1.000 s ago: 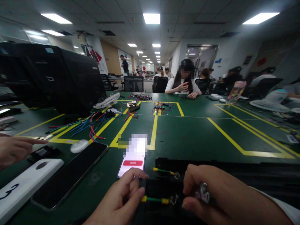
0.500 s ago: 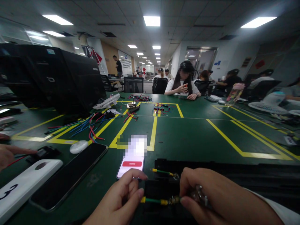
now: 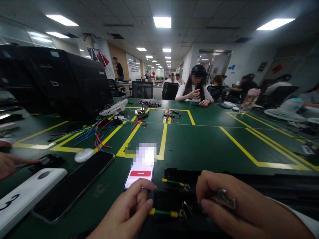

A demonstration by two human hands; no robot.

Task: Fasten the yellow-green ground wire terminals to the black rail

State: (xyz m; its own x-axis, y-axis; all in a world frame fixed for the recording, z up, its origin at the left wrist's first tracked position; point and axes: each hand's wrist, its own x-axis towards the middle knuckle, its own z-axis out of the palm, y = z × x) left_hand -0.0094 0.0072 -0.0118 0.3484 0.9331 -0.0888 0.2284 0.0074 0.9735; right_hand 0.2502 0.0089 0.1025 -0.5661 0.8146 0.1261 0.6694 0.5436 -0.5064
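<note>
My left hand point(image 3: 131, 209) is closed in a pinch on the yellow end of a short green wire point(image 3: 164, 212). A metal ring terminal point(image 3: 182, 214) sits at the wire's other end, over a black plastic part point(image 3: 161, 198). Close by the ring is a small curved shiny piece point(image 3: 188, 206), its kind unclear. To the right, my right hand point(image 3: 229, 202) is closed around a small shiny metal piece point(image 3: 225, 198), mostly hidden by the fingers. Farther back lies a second green wire point(image 3: 174, 182) with yellow sleeves and a ring.
A lit phone point(image 3: 138, 176) lies beyond my left hand. On the left are a dark phone point(image 3: 74, 187), a white numbered case point(image 3: 32, 196), a white round case point(image 3: 84, 155) and another person's hand point(image 3: 8, 164). Loose coloured wires point(image 3: 92, 132) lie behind. A person point(image 3: 194, 89) sits opposite.
My right hand has moved up and right with the metal piece, away from the near wire's ring terminal. The ring and curved shiny piece now show apart. My left hand has barely moved.
</note>
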